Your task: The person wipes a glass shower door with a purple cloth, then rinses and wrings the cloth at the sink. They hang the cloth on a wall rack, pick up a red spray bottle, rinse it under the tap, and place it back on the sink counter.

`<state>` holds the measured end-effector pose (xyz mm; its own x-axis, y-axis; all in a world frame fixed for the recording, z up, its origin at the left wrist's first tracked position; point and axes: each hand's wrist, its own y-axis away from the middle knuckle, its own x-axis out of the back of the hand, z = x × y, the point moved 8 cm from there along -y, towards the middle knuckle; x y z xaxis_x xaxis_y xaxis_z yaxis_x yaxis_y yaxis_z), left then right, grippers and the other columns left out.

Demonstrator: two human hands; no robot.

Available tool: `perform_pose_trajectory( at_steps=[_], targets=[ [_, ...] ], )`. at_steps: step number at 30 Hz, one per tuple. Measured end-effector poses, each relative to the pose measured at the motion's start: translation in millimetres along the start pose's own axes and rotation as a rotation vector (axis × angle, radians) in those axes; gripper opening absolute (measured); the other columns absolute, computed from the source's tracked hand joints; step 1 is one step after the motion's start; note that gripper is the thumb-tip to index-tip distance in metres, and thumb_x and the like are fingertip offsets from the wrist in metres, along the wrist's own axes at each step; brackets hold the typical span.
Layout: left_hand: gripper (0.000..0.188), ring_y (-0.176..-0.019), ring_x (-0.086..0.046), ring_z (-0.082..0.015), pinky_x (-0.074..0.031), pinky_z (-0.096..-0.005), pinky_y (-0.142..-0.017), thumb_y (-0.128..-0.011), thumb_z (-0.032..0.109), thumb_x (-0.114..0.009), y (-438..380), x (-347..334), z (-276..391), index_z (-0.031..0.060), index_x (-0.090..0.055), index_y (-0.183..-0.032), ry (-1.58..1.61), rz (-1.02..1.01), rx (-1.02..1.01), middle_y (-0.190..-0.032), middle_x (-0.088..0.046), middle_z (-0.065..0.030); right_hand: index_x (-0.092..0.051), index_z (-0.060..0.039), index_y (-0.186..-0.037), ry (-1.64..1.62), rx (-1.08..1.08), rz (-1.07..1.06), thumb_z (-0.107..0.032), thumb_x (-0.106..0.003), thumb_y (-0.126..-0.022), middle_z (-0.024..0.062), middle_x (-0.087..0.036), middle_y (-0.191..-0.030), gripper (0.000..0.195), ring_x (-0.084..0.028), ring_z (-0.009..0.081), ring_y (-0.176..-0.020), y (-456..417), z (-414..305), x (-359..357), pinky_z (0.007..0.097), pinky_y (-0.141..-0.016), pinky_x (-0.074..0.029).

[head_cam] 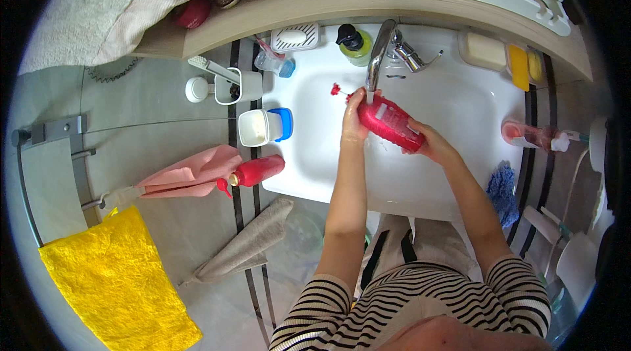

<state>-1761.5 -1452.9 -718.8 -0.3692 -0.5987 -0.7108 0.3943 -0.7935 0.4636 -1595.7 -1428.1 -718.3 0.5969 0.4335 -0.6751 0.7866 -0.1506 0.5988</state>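
Over the white washbasin [315, 154] I hold a red plastic bottle [389, 122] with both hands. My left hand [354, 119] grips its upper end, and my right hand [434, 143] grips its lower end. The bottle lies tilted, its base towards my right hand. A small red pump nozzle [335, 88] pokes out past my left fingers. Water runs from the chrome tap [379, 50] onto the bottle near my left hand. The bottle looks wet and bears a label with writing. Some of my left fingers are hidden behind it.
A green pump bottle [356, 48] and a soap dish [296, 37] stand behind the basin. Along the left are a white tub [254, 127] and another red bottle [259, 170]. A pink bottle [527, 134] and a blue cloth [503, 195] are at the right rim.
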Motion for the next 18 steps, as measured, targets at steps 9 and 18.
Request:
perform_pose_trajectory(
  at_steps=[9, 18],
  targets=[
    [0.017, -0.077, -0.057, -0.0183, -0.05, -0.0303, -0.067, -0.079, 0.01, -0.059, 68, -15, 66, -0.002, -0.055, -0.09, -0.358, 0.58, -0.838, -0.088, -0.059, -0.0112, -0.056, -0.0035, -0.106, 1.095, 0.968, 0.911, -0.022, -0.035, -0.093, 0.0165, -0.055, -0.111, 0.031, -0.046, 0.0354, -0.107, -83, -13, -54, 0.0419, -0.091, -0.036],
    [0.009, -0.088, -0.057, -0.0246, -0.048, -0.0364, -0.081, -0.078, 0.007, -0.059, 69, 10, 74, 0.0018, -0.053, -0.083, -0.277, 0.387, -0.714, -0.092, -0.06, -0.014, -0.064, -0.0039, -0.083, 0.958, 0.149, 0.257, -0.055, -0.051, -0.077, 0.0118, -0.063, -0.074, 0.053, -0.061, 0.0269, -0.073, -111, -44, -60, 0.0348, -0.069, -0.048]
  ],
)
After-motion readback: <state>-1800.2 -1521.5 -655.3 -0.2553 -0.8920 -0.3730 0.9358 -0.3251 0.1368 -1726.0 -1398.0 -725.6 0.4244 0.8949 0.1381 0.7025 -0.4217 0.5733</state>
